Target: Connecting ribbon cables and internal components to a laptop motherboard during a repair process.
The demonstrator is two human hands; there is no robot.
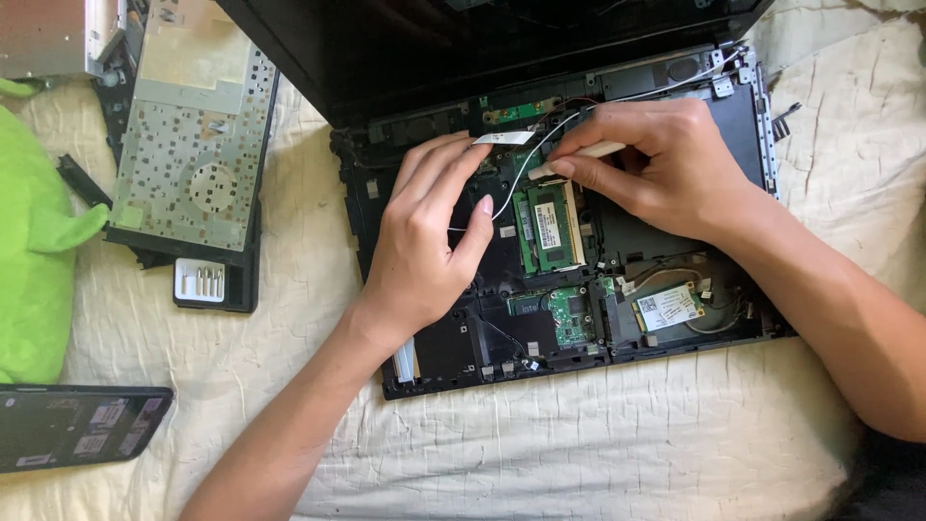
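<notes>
An opened black laptop base (pixel 453 352) lies on a cream bedsheet with its green circuit boards bared. My left hand (pixel 429 236) rests on the base, fingers spread beside a green memory module (pixel 552 227), touching a thin white wire. My right hand (pixel 651 164) pinches a slim cream-coloured pry stick (pixel 588 152), its tip down at the module's upper edge. A small white-labelled wireless card (pixel 667 307) sits at the lower right of the base.
The removed keyboard (pixel 188 145), turned face down, lies at the upper left with a small case of screwdriver bits (pixel 201 283) by it. A green plush toy (pixel 34 241) and a dark phone (pixel 77 425) are at the left. The laptop lid (pixel 463 39) is folded back.
</notes>
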